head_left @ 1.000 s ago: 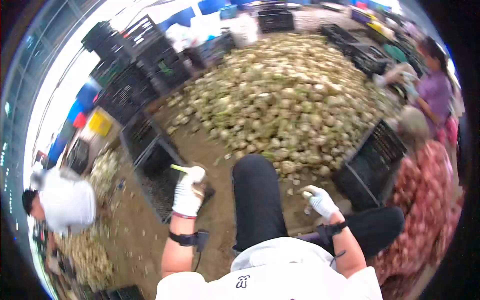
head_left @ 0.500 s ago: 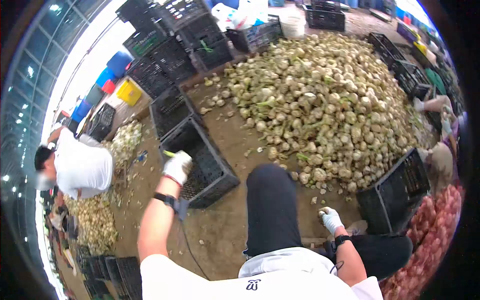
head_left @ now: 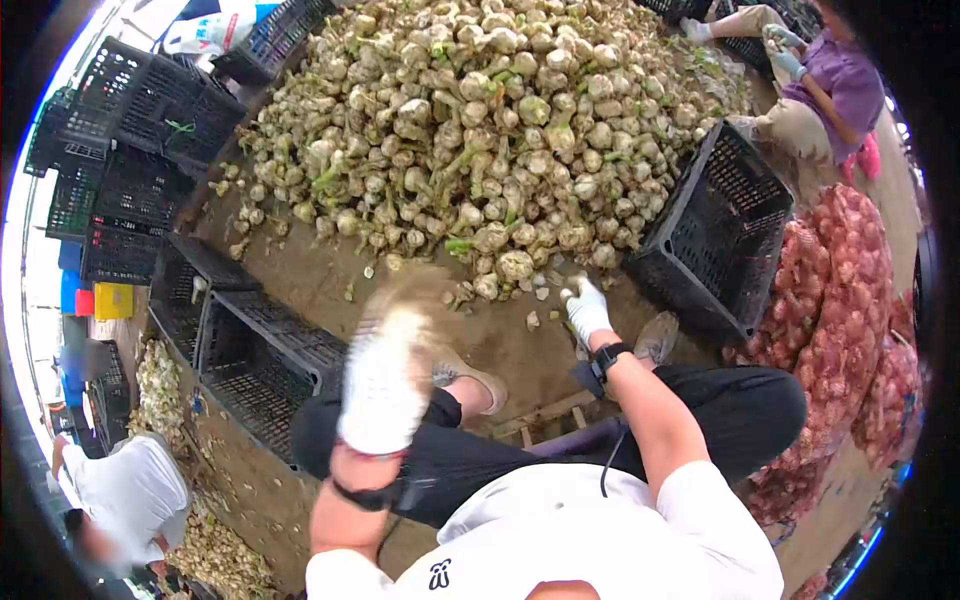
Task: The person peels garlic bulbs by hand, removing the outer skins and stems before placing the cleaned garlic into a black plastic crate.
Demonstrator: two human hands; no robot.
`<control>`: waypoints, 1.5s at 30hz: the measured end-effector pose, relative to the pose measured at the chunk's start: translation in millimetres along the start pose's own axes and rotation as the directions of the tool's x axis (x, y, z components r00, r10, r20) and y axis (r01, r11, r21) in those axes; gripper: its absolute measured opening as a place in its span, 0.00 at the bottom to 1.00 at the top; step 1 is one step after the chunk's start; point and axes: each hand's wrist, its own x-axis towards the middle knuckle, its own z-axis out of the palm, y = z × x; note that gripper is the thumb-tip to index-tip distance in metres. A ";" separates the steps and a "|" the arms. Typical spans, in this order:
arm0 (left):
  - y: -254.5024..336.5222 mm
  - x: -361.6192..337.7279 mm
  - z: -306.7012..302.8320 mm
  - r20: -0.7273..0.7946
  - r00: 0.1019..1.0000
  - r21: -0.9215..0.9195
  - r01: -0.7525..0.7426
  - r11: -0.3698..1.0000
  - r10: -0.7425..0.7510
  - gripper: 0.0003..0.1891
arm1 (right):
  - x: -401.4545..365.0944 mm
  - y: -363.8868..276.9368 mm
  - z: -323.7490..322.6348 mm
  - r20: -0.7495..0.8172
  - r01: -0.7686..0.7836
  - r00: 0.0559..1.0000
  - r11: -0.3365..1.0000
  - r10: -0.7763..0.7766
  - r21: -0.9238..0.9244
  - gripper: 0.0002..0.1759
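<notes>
My left hand (head_left: pixel 385 385), in a white glove, is smeared by motion above my left knee, short of the heap of garlic bulbs (head_left: pixel 480 140). Its fingers and anything in them are blurred. My right hand (head_left: pixel 588 310), also gloved in white, is low at the near edge of the heap. Its fingers look curled, but what they hold, if anything, is too small to make out. Many of the bulbs carry short green stalks. Loose bulbs and bits of peel lie on the floor just beyond both hands.
Black plastic crates stand left (head_left: pixel 265 370) and right (head_left: pixel 715 235) of me, with more stacked (head_left: pixel 150 150) behind. Full red mesh sacks (head_left: pixel 830 330) lie at right. One person in white (head_left: pixel 130 490) bends at left; another in purple (head_left: pixel 835 90) sits at far right.
My left hand has swung from over the left crate, where a green stalk showed by it, to in front of my body. My right hand has shifted to the heap's edge. The view has turned right.
</notes>
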 end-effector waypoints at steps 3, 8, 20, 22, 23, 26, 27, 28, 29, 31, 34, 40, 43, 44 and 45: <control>-71.7 20.6 55.3 -0.059 0.920 -0.498 0.309 0.810 -0.387 0.16 | 22.7 -35.3 -1.9 0.081 0.117 0.990 0.992 -0.114 -0.037 0.27; -146.9 26.3 37.0 -0.192 0.829 -0.552 0.352 0.756 -0.526 0.13 | 63.0 -69.1 51.9 0.279 -0.174 0.931 0.958 0.236 -0.229 0.48; -196.4 37.0 45.9 -0.098 0.566 -0.534 0.664 0.523 -0.819 0.25 | 11.7 -90.5 52.6 0.095 -0.011 0.995 0.914 -0.030 0.406 0.41; -184.5 40.3 51.7 0.078 0.534 -0.545 0.730 0.412 -0.842 0.26 | -26.7 -115.5 28.6 -0.051 0.299 0.953 0.891 -0.300 0.342 0.42; -165.8 39.8 56.3 0.205 0.525 -0.553 0.759 0.345 -0.826 0.27 | -37.6 -115.9 22.6 -0.143 0.495 0.869 0.821 -0.474 0.284 0.43; -138.0 36.1 57.8 0.420 0.749 -0.735 0.612 0.292 -0.513 0.28 | -67.3 -149.5 -25.1 -0.052 0.779 0.626 0.627 -0.778 -0.010 0.35; -114.0 32.1 61.1 0.391 0.767 -0.754 0.584 0.302 -0.509 0.25 | -75.4 -150.9 -36.4 -0.019 0.803 0.594 0.595 -0.804 -0.030 0.33; -110.9 28.2 61.9 0.356 0.820 -0.736 0.542 0.406 -0.449 0.26 | -86.6 -155.0 -51.3 -0.034 0.801 0.596 0.597 -0.802 -0.042 0.33; -108.0 23.8 61.1 0.325 0.866 -0.712 0.489 0.504 -0.380 0.27 | -98.5 -160.2 -67.4 0.006 0.762 0.645 0.643 -0.765 0.081 0.33; -97.5 10.7 58.4 0.279 0.917 -0.590 0.397 0.703 -0.284 0.30 | -115.9 -162.7 -90.0 0.197 0.416 0.806 0.771 -0.558 0.482 0.29; -87.0 1.4 68.8 0.193 0.980 -0.272 0.007 0.962 0.048 0.42 | -135.9 -168.7 -118.0 0.170 0.085 0.939 0.681 -0.300 0.728 0.27; -75.8 -12.3 87.8 0.184 0.976 -0.217 -0.075 0.973 0.117 0.45 | -132.6 -164.3 -108.6 0.278 0.023 0.899 0.672 -0.338 0.740 0.24; -83.3 -14.4 86.1 0.222 0.969 -0.057 -0.096 0.994 0.106 0.44 | -131.2 -172.7 -98.4 0.204 0.099 0.897 0.629 -0.391 0.771 0.22; -91.0 -12.9 86.0 0.182 0.970 0.059 -0.177 0.982 0.164 0.45 | -131.7 -174.6 -97.1 0.199 0.088 0.902 0.615 -0.382 0.783 0.22; -87.1 -10.1 86.6 0.153 0.962 0.178 -0.250 0.952 0.225 0.45 | -132.2 -176.9 -96.7 0.192 0.077 0.908 0.599 -0.373 0.797 0.21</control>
